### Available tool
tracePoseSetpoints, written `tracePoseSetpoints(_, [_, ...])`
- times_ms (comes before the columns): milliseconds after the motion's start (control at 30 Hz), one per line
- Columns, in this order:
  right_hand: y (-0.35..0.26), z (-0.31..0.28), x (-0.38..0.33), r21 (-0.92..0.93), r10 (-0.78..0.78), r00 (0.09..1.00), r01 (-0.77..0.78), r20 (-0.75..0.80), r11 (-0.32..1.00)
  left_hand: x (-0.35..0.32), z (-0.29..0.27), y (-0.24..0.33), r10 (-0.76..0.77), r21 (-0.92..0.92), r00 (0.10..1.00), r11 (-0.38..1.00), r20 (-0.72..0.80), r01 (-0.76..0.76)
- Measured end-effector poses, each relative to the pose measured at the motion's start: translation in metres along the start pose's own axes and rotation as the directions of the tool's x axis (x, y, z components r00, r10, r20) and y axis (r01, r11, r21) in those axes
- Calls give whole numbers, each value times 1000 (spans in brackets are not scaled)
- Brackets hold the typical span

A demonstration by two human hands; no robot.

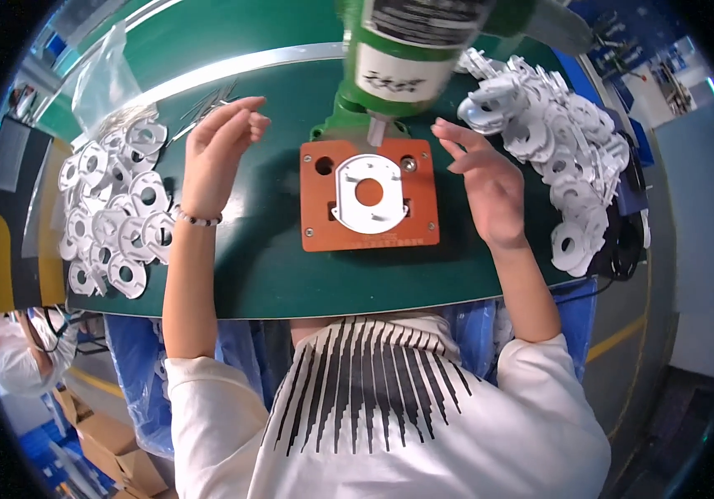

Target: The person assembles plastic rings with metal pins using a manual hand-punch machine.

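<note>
A white plastic ring-shaped part (345,193) with a round centre hole lies flat on the orange fixture block (315,237). Over the block's far side hangs the green press head (398,62) with its metal tip (376,131), blurred. My left hand (222,158) is raised left of the block, fingers curled and pinched together; whatever may be between them is too small to make out. Thin metal pins (207,104) lie just beyond it. Right of the block, my right hand (486,187) hovers with fingers apart and holds nothing.
Many white plastic parts are heaped at the left (128,200) and in a larger pile at the right (573,158). A clear plastic bag (103,79) sits at the far left of the green table (265,283). Blue-lined bins (137,366) stand below the near edge.
</note>
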State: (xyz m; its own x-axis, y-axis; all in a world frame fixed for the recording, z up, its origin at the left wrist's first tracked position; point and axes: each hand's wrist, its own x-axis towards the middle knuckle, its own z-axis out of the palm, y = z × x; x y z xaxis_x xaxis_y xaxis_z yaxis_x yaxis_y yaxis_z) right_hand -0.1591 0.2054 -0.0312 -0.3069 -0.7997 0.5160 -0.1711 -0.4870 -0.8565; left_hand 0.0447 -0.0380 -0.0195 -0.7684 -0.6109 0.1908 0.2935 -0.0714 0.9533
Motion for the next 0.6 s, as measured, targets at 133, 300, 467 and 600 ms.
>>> tracePoseSetpoints(133, [-3, 3, 1, -328, -96, 989, 128, 110, 936, -5, 12, 4, 203, 75, 971, 974, 128, -213])
tracePoseSetpoints(300, [-6, 19, -3, -728, -142, 940, 331, 311, 600, -12, 36, 15, 180, 662, 970, 709, 163, -243])
tracePoseSetpoints(467, [-2, 20, -5, -714, -174, 930, 361, 324, 600, -11, 69, 2, 300, 647, 894, 617, 333, -448])
tracePoseSetpoints(600, [0, 22, -7, -723, -177, 931, 361, 321, 589, -13, 77, -6, 255, 605, 922, 697, 291, -384])
